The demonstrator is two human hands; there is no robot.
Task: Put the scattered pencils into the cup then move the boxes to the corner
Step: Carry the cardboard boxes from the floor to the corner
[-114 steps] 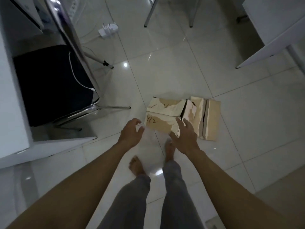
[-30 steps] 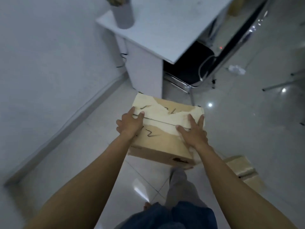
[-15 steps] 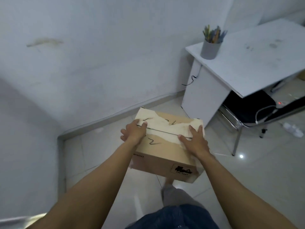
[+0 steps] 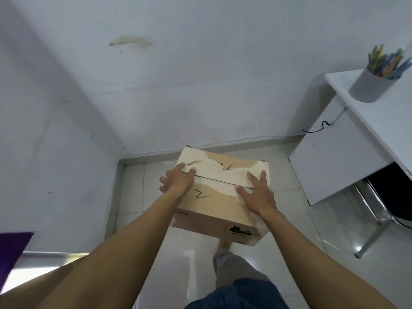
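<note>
I carry a brown cardboard box (image 4: 219,210) with torn white tape and black scribbles on its closed flaps, held above the tiled floor. My left hand (image 4: 178,180) grips its left side with the thumb on top. My right hand (image 4: 257,196) presses flat on the right flap and edge. The box hangs in front of the room's corner (image 4: 124,159), where two white walls meet the floor. A grey cup (image 4: 370,86) holding several coloured pencils (image 4: 386,62) stands on the white desk at the right.
The white desk (image 4: 334,166) juts in from the right, with a black chair (image 4: 392,197) on chrome legs tucked under it. A black cable (image 4: 316,129) hangs at the desk's side. My leg and bare foot (image 4: 225,244) are beneath the box. Something purple (image 4: 11,250) sits at the left edge.
I lifted the box off the floor, turned left and walked toward the corner. The corner now lies straight ahead and closer; the desk and cup have slid to the right edge.
</note>
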